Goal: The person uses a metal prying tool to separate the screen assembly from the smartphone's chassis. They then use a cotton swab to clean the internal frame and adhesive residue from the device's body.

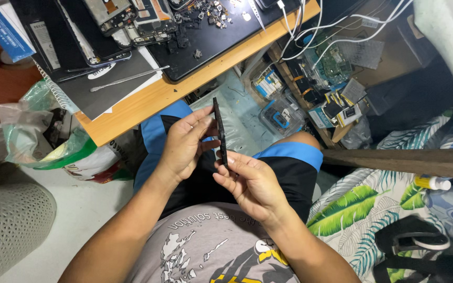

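Observation:
A thin black phone (219, 131) is held edge-on over my lap, between both hands. My left hand (184, 144) grips its upper part, with the thumb and fingers pressed on the flat side. My right hand (250, 183) pinches its lower end with the fingertips. I am seated, wearing black and blue shorts (289, 157) and a grey printed shirt (211, 246).
A wooden desk (148, 102) ahead carries a black mat (205, 36) with opened phones, small parts, a metal tool (129, 78) and a notebook. White cables (336, 26) hang at the right over boxes of parts (289, 99). A plastic bag (48, 141) sits left; leaf-print bedding (368, 209) lies right.

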